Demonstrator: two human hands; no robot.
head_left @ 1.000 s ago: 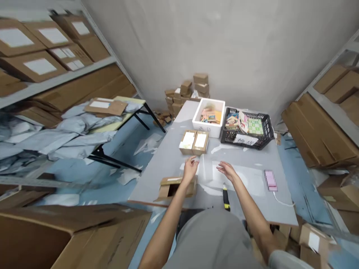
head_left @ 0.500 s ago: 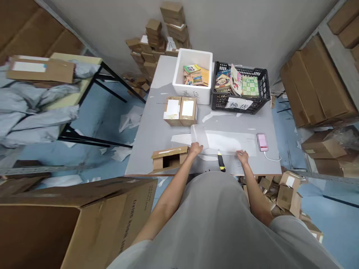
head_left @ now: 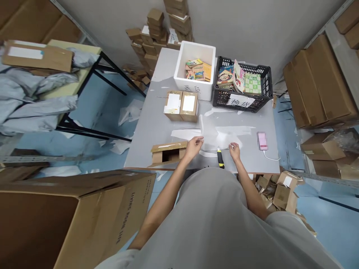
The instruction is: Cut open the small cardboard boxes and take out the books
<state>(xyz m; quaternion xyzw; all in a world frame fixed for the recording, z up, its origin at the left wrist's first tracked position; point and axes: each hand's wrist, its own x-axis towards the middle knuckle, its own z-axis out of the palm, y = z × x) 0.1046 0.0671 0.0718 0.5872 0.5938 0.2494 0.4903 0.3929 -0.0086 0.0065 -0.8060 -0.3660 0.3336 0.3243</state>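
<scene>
On the tabletop, the translucent sheet, earlier spread farther right, is gathered leftward, a flap raised. The left hand reaches inward, bent fingers at its edge, grip unclear; the right hand, drawn closer, pinches the near corner.

A black crate holds books. Left of the crate stands a white bin; in front, a pink phone.

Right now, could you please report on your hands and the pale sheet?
Left hand at left of pale sheet; right hand at right. Sheet partly raised. Black-yellow cutter lies between hands.
</scene>
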